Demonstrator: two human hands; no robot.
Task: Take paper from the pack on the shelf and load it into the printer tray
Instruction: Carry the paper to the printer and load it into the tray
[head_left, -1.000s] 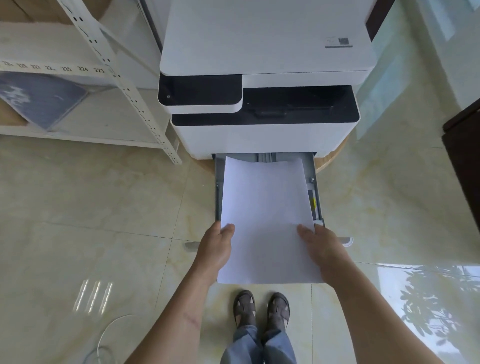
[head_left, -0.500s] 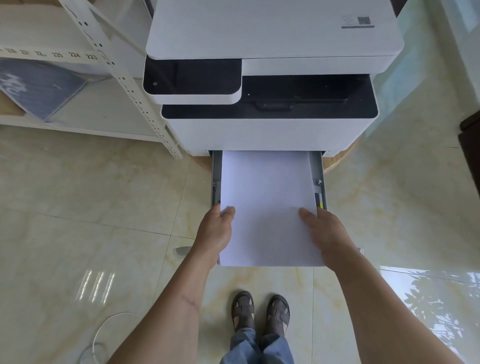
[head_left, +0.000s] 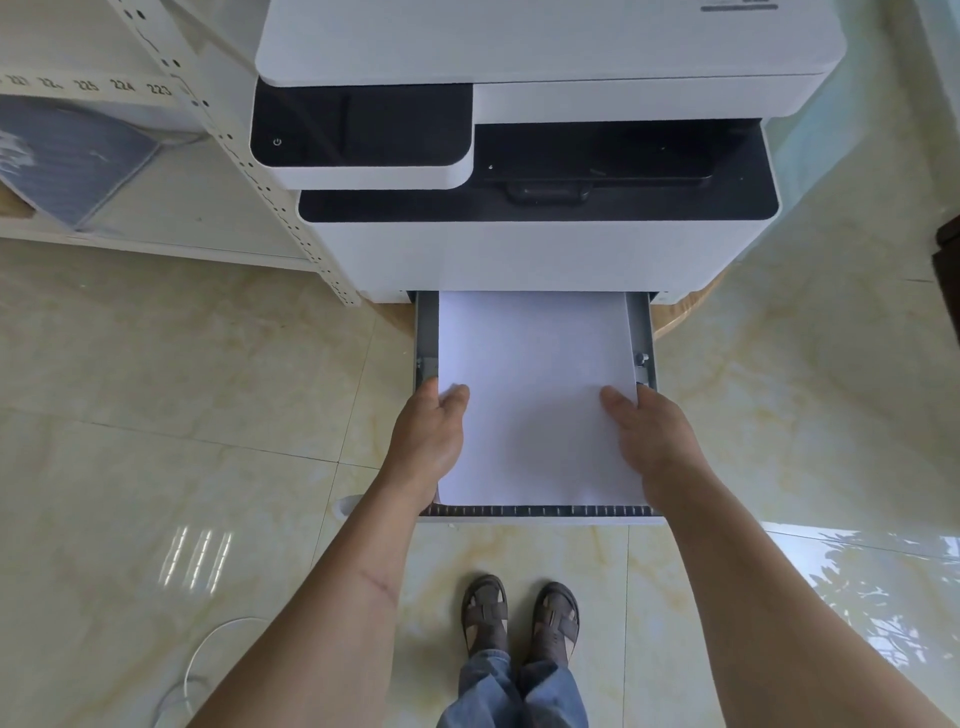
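Observation:
A white stack of paper (head_left: 535, 379) lies inside the pulled-out grey printer tray (head_left: 642, 332), its far edge under the white and black printer (head_left: 540, 244). My left hand (head_left: 428, 441) grips the stack's left edge, thumb on top. Gripping the right edge the same way is my right hand (head_left: 654, 441). The near edge of the paper sits just behind the tray's ribbed front wall (head_left: 540, 511). A blue-grey paper pack (head_left: 67, 161) rests on the white shelf (head_left: 171, 208) at the left.
The shelf's perforated white upright (head_left: 291, 208) slants down beside the printer's left corner. A white cable (head_left: 208, 654) loops on the glossy tiled floor at the lower left. My sandalled feet (head_left: 519, 613) stand just below the tray. Dark furniture (head_left: 948, 260) shows at the right edge.
Both hands have pushed the paper forward and down into the tray; its near edge, which overhung the tray front, now sits inside it. The view has moved closer to the printer.

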